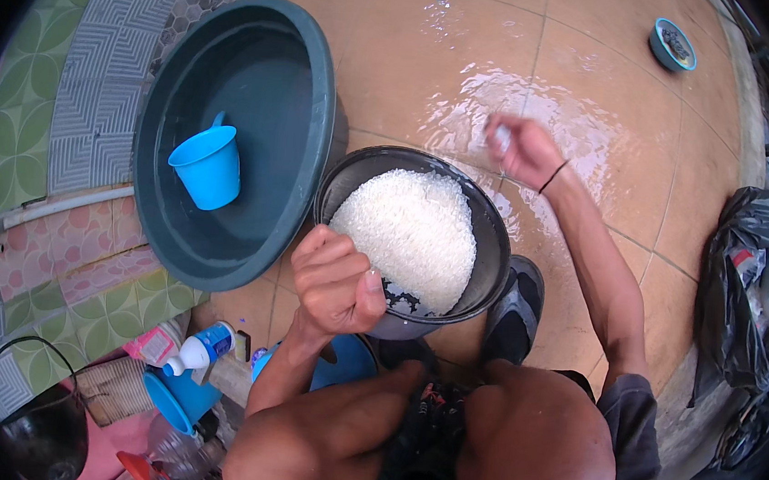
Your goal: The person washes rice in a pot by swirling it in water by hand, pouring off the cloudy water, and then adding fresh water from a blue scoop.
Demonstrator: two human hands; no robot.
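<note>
A dark metal pot (491,270) of wet white rice (409,232) stands tilted in front of my knees, with cloudy water at its near edge. My left hand (340,281) is closed on the near-left rim of this pot. Beyond the pot to the right, my right hand (524,149) hangs over the wet floor, fingers curled and blurred. A pale patch shows at its fingertips; whether it is something held or a floor glint is unclear. Left of the pot, a large dark green plastic tub (325,98) holds water and a light blue plastic dipper (207,168).
Shallow water shines on the tiled floor (400,56). At the far right sits a small blue bowl (673,44) with dark contents. A black garbage bag (740,292) lies at the right edge. A white bottle (200,349) and a blue container (182,397) are at lower left.
</note>
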